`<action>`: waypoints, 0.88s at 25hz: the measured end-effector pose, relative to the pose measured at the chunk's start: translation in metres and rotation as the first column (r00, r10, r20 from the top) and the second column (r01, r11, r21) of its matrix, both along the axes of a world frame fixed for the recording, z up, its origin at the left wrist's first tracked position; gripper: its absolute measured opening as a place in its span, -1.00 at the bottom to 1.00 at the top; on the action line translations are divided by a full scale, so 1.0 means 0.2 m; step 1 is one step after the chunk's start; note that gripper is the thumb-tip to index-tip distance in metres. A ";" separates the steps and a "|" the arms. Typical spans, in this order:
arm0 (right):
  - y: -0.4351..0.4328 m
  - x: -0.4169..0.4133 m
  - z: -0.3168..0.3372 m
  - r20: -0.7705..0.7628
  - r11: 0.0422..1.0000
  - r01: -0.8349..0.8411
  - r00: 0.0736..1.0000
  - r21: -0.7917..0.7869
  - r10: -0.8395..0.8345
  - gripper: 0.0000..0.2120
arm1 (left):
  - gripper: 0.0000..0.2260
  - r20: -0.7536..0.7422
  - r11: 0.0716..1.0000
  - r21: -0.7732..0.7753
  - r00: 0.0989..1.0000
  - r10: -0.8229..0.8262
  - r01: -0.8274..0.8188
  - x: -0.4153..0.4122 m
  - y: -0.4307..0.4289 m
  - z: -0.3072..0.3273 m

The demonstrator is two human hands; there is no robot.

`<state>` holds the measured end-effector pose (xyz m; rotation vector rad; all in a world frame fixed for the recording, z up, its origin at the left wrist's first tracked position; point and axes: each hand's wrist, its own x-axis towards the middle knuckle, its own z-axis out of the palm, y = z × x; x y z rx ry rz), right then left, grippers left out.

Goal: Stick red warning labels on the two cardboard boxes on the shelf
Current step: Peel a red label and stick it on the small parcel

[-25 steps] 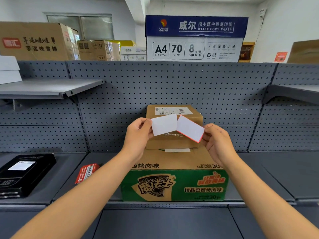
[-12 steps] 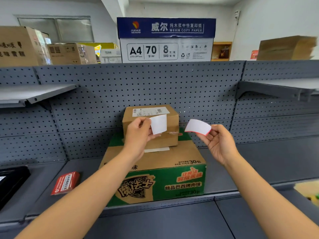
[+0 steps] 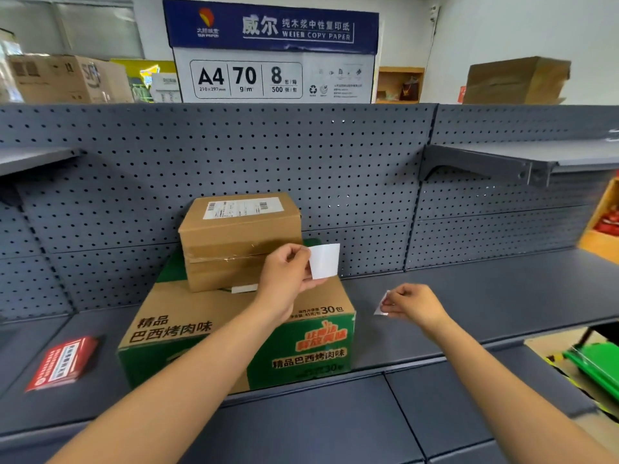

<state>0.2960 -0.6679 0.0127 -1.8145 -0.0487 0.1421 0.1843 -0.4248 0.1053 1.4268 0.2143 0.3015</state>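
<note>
A small brown cardboard box (image 3: 239, 239) with a white shipping slip on top sits on a larger green and brown cardboard box (image 3: 234, 329) on the grey shelf (image 3: 469, 296). My left hand (image 3: 288, 279) pinches a white slip of paper (image 3: 325, 261) in front of the small box's right edge. Further right and lower, over the bare shelf, my right hand (image 3: 415, 304) pinches a red-edged label (image 3: 382, 304), seen nearly edge-on, away from both boxes.
A stack of red warning labels (image 3: 62, 363) lies on the shelf left of the big box. Grey pegboard (image 3: 335, 162) backs the shelf. An A4 copy-paper carton (image 3: 274, 55) stands on top. A green object (image 3: 596, 366) sits on the floor at right.
The two paper pieces came apart. My right hand dropped down and to the right with the red-edged label; my left hand keeps the white slip. The view turned right.
</note>
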 end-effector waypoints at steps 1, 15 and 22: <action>0.01 0.02 -0.03 -0.010 0.999 -0.010 1.000 -0.030 0.009 -0.81 | -0.88 -0.009 1.000 -0.006 1.000 0.001 -0.001 0.00 0.00 -0.01; 0.49 -0.45 0.58 0.515 0.979 -0.107 0.838 -0.171 0.182 -0.76 | -0.85 0.036 0.998 -0.011 0.997 0.070 -0.070 -0.15 0.11 0.08; 0.75 -0.67 0.69 0.519 0.941 -0.338 0.804 -0.001 0.289 -0.90 | -0.83 0.218 0.971 0.221 0.975 0.040 -0.089 -0.34 0.26 0.15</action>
